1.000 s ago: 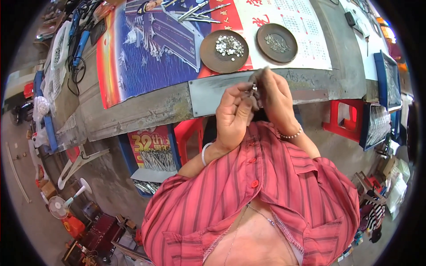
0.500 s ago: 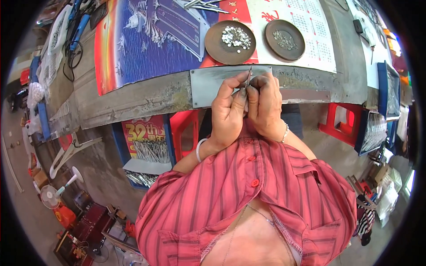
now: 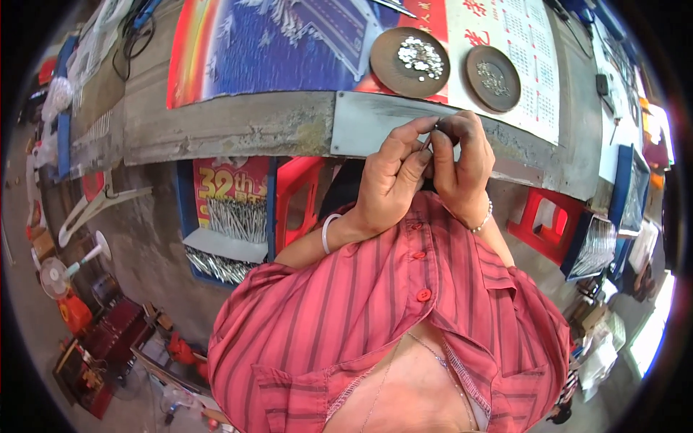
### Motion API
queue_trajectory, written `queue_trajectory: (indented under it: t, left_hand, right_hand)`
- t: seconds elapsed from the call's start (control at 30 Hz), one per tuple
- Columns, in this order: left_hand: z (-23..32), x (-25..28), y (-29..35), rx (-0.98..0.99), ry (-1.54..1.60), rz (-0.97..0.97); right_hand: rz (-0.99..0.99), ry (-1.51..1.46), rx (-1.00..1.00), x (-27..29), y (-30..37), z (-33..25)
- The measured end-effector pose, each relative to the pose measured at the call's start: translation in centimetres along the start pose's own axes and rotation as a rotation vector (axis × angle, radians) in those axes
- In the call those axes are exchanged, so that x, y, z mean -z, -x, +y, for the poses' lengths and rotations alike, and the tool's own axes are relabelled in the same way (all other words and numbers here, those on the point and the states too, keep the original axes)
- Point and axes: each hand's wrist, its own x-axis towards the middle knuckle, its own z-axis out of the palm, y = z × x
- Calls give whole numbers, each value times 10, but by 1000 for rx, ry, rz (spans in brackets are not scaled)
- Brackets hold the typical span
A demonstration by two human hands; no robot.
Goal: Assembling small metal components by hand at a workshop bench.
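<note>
Close together above the table's near edge, my left hand (image 3: 393, 180) and my right hand (image 3: 468, 166) meet at their fingertips. Both pinch a thin dark metal piece (image 3: 429, 138); fingers cover most of it, so its kind cannot be made out. A light grey plate (image 3: 354, 124) lies under and beside the fingers, along the table edge. Just beyond sits a round brown dish (image 3: 387, 66) with many small shiny silver discs (image 3: 420, 58). Right of it, a smaller brown dish (image 3: 476, 85) holds tiny metal pins (image 3: 494, 78).
A printed blue, red and white poster (image 3: 267, 65) covers the tabletop. Below the edge at left, a blue bin (image 3: 271, 209) holds slim metal pieces (image 3: 234, 220), beside a red stool (image 3: 296, 206). Another red stool (image 3: 538, 224) and a filled bin (image 3: 593, 249) stand at right.
The view has shifted, so table and dishes appear higher and farther right. Both hands stay pinched together; the metal piece, earlier upright with its tip showing, is now tilted and more covered by fingers.
</note>
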Motion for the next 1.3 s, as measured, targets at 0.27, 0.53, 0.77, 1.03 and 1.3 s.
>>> queue_trajectory:
  t: [0.27,0.53,0.77,1.03,1.3]
  left_hand:
    - [1,6,16,-72,-50,43]
    - [-2,13,22,-116,-46,64]
    - [8,24,31,-89,77,180]
    - [1,44,39,-226,-169,285]
    - [4,62,62,-133,-37,340]
  right_hand:
    - [-85,-481,-430,-5,9,-16]
    - [-44,-157,-280,-24,18,-35]
    - [-105,-473,-376,-26,21,-30]
    - [-149,17,5,-65,28,-38]
    - [-344,-488,-669,-67,27,-40]
